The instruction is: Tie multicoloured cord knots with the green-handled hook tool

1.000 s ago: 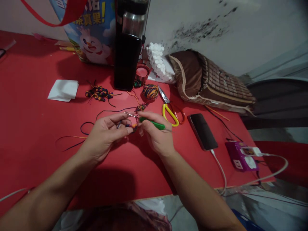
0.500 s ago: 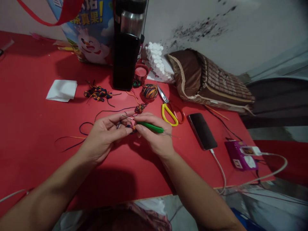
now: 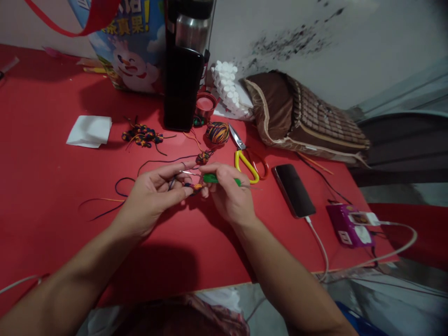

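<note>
My left hand [image 3: 156, 193] is closed on a small knotted cord piece [image 3: 194, 186] in navy and orange, pinched between thumb and fingers. Loose cord ends [image 3: 105, 200] trail from it over the table to the left. In my right hand [image 3: 231, 191] is a crochet hook with a green handle [image 3: 212, 178], its thin metal tip pointing left toward my left fingers, just above the cord piece. A small tangle of cord [image 3: 203, 157] lies right behind my fingertips, with a ball of multicoloured cord [image 3: 217, 133] farther back.
On the red table [image 3: 52, 186] lie scissors [image 3: 247, 161], knotted cord pieces [image 3: 143, 136] and a folded white paper [image 3: 89, 131]. A black phone [image 3: 184, 88] leans upright on a bottle [image 3: 192, 32]. Rightward are a charging phone [image 3: 294, 190], a purple power block [image 3: 350, 226] and a brown cushion [image 3: 308, 112].
My right thumb has moved off the cord piece and up onto the hook's green handle. The hook has shifted slightly right. My left hand stays almost in place.
</note>
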A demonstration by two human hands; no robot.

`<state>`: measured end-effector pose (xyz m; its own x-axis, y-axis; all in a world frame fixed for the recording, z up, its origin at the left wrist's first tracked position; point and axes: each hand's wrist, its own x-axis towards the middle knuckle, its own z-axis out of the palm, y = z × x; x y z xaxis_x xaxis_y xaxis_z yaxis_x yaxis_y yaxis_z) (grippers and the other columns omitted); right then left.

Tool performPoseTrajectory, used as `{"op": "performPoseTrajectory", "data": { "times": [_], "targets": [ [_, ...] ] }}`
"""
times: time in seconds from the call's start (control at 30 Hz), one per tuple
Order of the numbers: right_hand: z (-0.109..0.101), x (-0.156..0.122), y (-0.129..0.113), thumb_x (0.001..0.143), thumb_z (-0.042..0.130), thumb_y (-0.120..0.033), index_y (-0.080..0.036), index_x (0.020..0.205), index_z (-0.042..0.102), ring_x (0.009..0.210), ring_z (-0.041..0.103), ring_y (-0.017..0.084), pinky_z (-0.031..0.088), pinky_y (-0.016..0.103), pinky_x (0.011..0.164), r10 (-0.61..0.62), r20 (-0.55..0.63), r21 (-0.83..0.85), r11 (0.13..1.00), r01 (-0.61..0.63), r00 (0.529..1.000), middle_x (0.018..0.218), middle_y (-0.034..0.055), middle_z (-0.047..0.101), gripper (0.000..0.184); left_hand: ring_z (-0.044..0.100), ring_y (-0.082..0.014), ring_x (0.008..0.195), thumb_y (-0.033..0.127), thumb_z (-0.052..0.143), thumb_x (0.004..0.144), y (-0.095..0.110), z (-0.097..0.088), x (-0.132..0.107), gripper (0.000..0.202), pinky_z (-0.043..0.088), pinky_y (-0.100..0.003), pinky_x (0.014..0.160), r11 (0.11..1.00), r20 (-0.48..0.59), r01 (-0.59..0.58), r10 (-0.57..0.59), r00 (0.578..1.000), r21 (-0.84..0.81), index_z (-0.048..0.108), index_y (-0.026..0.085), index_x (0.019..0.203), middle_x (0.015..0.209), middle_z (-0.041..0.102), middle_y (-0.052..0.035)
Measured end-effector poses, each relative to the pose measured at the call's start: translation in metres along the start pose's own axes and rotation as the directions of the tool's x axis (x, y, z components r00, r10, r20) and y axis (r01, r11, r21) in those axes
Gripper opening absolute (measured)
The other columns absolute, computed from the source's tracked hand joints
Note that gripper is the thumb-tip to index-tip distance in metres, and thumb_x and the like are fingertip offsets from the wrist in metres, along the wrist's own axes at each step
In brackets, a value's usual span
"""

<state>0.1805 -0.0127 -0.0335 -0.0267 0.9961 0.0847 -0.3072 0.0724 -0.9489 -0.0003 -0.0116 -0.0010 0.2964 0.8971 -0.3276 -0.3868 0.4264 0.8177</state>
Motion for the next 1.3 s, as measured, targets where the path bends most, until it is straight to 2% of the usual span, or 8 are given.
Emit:
{"op": "performPoseTrajectory", "data": {
  "times": [0.1,0.27,0.37,0.47,0.7,0.87,1.07,1.3],
  "targets": [
    [-0.0010,0.0006,0.0011,0.091,0.081,-0.056,-0.027,0.100,0.087,0.057,0.060,0.013,0.053,0.028,0.053,0.015,0.002,0.016,1.000,-0.015,1.000,0.078,0.0007,0.073,0.030,0.067,-0.0105,0.076,0.014,0.093,0.075,-0.0002,0.0005,-0.0009,0.041,0.058,-0.019,0.068,0.999,-0.002,-0.034,0.034,0.999,0.028,0.088,0.023,0.116,0.090,0.072,-0.0017],
    [-0.0033,-0.0017,0.0012,0.091,0.087,-0.034,-0.034,0.112,0.086,0.072,0.069,0.013,0.060,0.029,0.066,-0.047,0.108,-0.097,0.994,0.058,0.993,0.106,0.0020,0.081,0.021,0.069,-0.0089,0.084,0.011,0.095,0.074,-0.0010,-0.0005,0.0000,0.042,0.057,-0.016,0.080,0.998,0.012,-0.059,0.059,0.998,-0.035,0.089,0.025,0.113,0.095,0.079,-0.0026],
    [-0.0022,-0.0034,0.0019,0.090,0.087,-0.028,-0.032,0.106,0.087,0.084,0.074,0.016,0.063,0.031,0.076,-0.080,0.091,-0.146,0.985,0.093,0.993,0.104,0.0025,0.081,0.017,0.066,-0.0077,0.074,0.009,0.096,0.069,0.0010,0.0016,0.0005,0.044,0.053,-0.014,0.066,0.996,0.002,-0.009,0.009,1.000,-0.085,0.089,0.022,0.111,0.090,0.078,-0.0026],
    [-0.0001,-0.0051,0.0047,0.091,0.085,-0.028,-0.031,0.101,0.086,0.090,0.076,0.017,0.064,0.032,0.082,-0.082,0.051,-0.103,0.991,0.087,0.995,0.101,0.0016,0.082,0.011,0.054,-0.0053,0.058,0.012,0.096,0.068,0.0035,0.0043,0.0007,0.039,0.038,-0.015,0.048,0.989,0.003,0.086,-0.086,0.996,-0.120,0.090,0.019,0.106,0.084,0.076,-0.0040],
    [0.0028,-0.0057,0.0069,0.089,0.086,-0.029,-0.029,0.098,0.085,0.098,0.077,0.019,0.065,0.037,0.092,-0.037,0.034,-0.040,0.998,0.039,0.999,0.105,0.0025,0.083,0.010,0.042,-0.0031,0.054,0.010,0.091,0.070,0.0024,0.0049,0.0038,0.036,0.026,-0.016,0.044,0.974,0.019,0.162,-0.161,0.987,-0.160,0.089,0.014,0.106,0.086,0.073,-0.0072],
    [0.0023,-0.0054,0.0064,0.089,0.085,-0.030,-0.031,0.100,0.085,0.100,0.077,0.019,0.064,0.038,0.096,-0.052,0.044,-0.048,0.997,0.054,0.998,0.103,0.0016,0.082,0.010,0.046,-0.0034,0.055,0.010,0.092,0.068,0.0025,0.0041,0.0039,0.039,0.030,-0.014,0.044,0.975,0.024,0.158,-0.156,0.988,-0.156,0.089,0.015,0.107,0.087,0.074,-0.0067],
    [0.0006,-0.0053,0.0054,0.089,0.087,-0.028,-0.032,0.103,0.085,0.101,0.075,0.019,0.061,0.038,0.096,-0.122,0.030,-0.132,0.983,0.125,0.992,0.104,0.0010,0.082,0.014,0.066,-0.0085,0.069,0.010,0.097,0.064,0.0034,0.0038,0.0028,0.041,0.055,-0.014,0.063,0.984,-0.026,0.083,-0.089,0.996,-0.158,0.090,0.017,0.104,0.086,0.076,-0.0049],
    [-0.0008,-0.0047,0.0011,0.091,0.084,-0.033,-0.034,0.105,0.086,0.099,0.074,0.022,0.062,0.040,0.094,-0.165,0.065,-0.184,0.967,0.174,0.984,0.102,0.0026,0.080,0.014,0.066,-0.0076,0.073,0.008,0.098,0.065,0.0015,0.0047,0.0032,0.043,0.055,-0.012,0.066,0.987,-0.002,0.031,-0.032,0.999,-0.156,0.090,0.018,0.106,0.084,0.075,-0.0025]
  ]
}}
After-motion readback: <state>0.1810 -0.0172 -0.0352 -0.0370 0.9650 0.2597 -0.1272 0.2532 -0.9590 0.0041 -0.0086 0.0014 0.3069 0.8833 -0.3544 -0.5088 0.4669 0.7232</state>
